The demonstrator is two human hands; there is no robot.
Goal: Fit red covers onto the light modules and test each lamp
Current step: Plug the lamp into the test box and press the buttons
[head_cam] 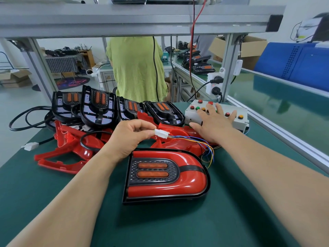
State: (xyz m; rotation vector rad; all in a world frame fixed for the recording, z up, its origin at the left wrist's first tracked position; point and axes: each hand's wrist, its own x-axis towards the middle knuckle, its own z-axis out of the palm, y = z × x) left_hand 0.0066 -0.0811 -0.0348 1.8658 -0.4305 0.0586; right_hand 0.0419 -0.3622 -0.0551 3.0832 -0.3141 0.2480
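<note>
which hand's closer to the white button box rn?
Right. The right hand lies spread on the button box, fingers over its buttons; the left hand is off to its left, pinching the white connector.

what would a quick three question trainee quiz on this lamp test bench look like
1. True or false: the left hand pinches the white connector between its fingers.
2. The right hand rests flat on: A) the button box B) a keyboard C) a screwdriver.
3. Fill in: the lamp nearest the camera already wears a ___ cover.

Key: 1 true; 2 A; 3 red.
</note>
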